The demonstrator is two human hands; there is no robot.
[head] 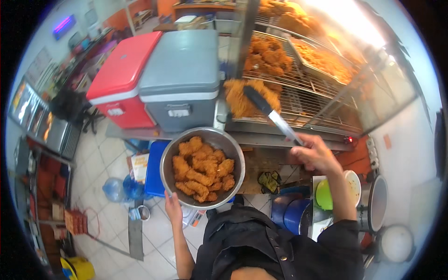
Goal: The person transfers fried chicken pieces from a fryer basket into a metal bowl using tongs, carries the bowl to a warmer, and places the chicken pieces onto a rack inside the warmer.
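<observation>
My left hand (173, 210) grips the near left rim of a round metal bowl (239, 176) that holds several pieces of breaded fried chicken (199, 175). In my right hand (315, 154) are metal tongs with black tips (269, 108), pointing up and left over the wire shelves of a lit glass warming cabinet (315, 122). The black tips overlap a pile of fried food (238, 98) at the cabinet's near left; whether they touch or pinch it I cannot tell. More fried chicken (267, 56) lies on the wire rack above.
A red cooler box (122, 70) and a grey cooler box (180, 63) stand on the counter beyond the bowl. Below are a blue lid or box (155, 168) and large water bottles (113, 189). Buckets and a green bowl (324, 196) stand at right. A metal-framed shelf lines the far left.
</observation>
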